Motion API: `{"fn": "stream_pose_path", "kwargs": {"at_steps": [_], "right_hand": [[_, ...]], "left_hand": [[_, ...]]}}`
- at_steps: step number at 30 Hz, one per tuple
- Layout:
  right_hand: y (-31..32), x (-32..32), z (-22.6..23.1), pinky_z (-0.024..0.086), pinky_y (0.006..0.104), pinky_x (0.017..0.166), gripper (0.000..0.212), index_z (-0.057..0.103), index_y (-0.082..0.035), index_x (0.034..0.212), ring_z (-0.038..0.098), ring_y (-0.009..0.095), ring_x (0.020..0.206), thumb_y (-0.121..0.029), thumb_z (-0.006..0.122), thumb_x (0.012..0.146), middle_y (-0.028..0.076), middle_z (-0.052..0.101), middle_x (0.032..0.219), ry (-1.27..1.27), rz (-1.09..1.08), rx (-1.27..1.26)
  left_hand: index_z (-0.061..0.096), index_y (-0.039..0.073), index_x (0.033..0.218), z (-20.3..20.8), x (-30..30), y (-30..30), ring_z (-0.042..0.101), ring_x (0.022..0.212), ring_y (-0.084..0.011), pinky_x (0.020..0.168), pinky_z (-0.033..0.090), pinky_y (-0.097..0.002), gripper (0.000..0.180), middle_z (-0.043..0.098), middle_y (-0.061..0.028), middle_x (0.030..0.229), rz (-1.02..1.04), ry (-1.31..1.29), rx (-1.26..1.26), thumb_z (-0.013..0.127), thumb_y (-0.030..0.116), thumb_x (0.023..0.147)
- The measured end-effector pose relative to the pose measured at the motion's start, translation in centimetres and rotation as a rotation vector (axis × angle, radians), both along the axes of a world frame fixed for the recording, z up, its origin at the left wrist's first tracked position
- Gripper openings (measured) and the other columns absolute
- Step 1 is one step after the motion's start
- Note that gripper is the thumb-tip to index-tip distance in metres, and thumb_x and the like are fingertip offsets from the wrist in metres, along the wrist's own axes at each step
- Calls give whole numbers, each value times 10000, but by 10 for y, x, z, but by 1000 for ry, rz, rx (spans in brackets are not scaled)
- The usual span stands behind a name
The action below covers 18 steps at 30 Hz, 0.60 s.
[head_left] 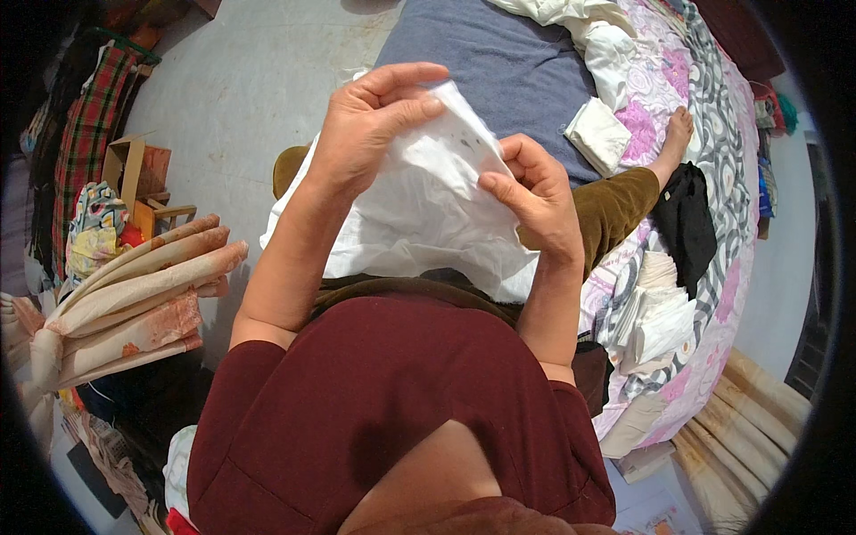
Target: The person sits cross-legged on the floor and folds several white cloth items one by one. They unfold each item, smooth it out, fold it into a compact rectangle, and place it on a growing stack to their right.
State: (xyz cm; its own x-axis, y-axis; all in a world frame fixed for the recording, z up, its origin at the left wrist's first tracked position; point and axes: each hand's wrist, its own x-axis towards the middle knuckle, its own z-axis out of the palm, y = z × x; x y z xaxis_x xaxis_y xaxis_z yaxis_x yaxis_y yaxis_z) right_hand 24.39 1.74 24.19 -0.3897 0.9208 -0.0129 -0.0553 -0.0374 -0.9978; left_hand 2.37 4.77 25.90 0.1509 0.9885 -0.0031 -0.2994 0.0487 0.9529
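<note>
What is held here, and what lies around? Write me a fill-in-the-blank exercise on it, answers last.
The left hand and right hand hold a thin, crumpled cloth coloured mainly ____.
The bare foot beyond the olive-brown trouser leg is on the person's ____ side.
The red-and-green plaid fabric is on the person's ____ side.
The crumpled garment nearest that foot, on the multicoloured patterned bedspread, is ____.

Missing words: white; right; left; black.

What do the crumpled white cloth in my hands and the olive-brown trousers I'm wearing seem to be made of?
The crumpled white cloth: probably thin cotton or a blend, matte, judging by its soft creases. The olive-brown trousers: possibly velvet or corduroy, given the sheen along their folds.
</note>
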Motion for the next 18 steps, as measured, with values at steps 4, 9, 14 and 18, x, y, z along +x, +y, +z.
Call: {"fn": "stream_pose_path", "kwargs": {"at_steps": [4,9,14,18], "right_hand": [[9,15,-12,445,224,697,192,620,5,981,543,55,767,-67,677,813,-2,636,868,-228,48,86],[7,33,-32,446,219,698,199,629,5,981,562,67,754,-27,668,788,0,634,849,-251,-39,22],[3,45,-34,440,220,737,124,607,-31,922,551,69,806,7,643,809,-5,625,889,90,-116,-84],[8,40,-41,432,211,731,133,543,-61,811,534,67,801,49,617,808,26,634,905,135,-285,32]], "left_hand": [[668,56,1140,4,-4,2,615,780,-76,719,513,-211,309,673,-23,867,91,-10,143,693,26,833],[663,70,1158,10,-4,1,598,795,-69,763,500,-205,320,653,5,857,159,55,308,675,11,844],[647,57,1174,10,-2,2,615,857,-77,780,494,-207,326,682,-20,904,99,30,283,628,-33,861],[643,51,1169,5,-3,4,625,900,-86,787,493,-215,317,698,-42,939,92,59,338,605,-50,870]]}}
